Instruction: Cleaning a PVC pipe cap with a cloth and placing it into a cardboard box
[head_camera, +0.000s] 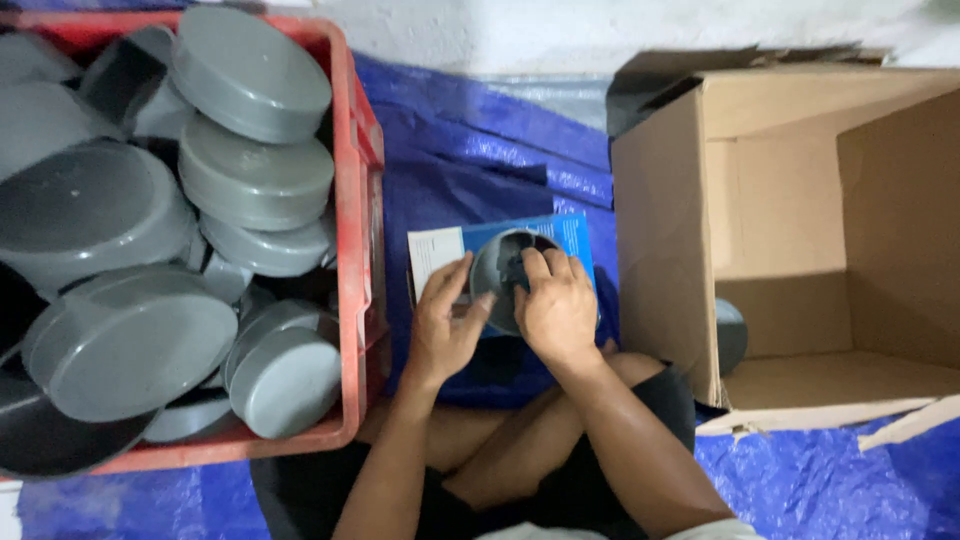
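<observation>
Head view: left hand (443, 325) and right hand (555, 305) both clasp a grey round cap (503, 270) over a blue-and-white sheet (470, 245) on the blue tarp (470, 150), between the red crate (358, 190) of caps and the open cardboard box (670, 220). Fingers curl only around the rim, so the smooth cap could likely slip, or the sheet crease under it

The red crate (358, 200), heaped with grey caps (250, 75), is walling off the left side, and the open cardboard box (665, 220) is closing in the right. Between them a strip of blue tarp (470, 150) is lying bare. The box's inside is standing mostly free, with one grey cap (732, 335) sitting at its near wall
</observation>
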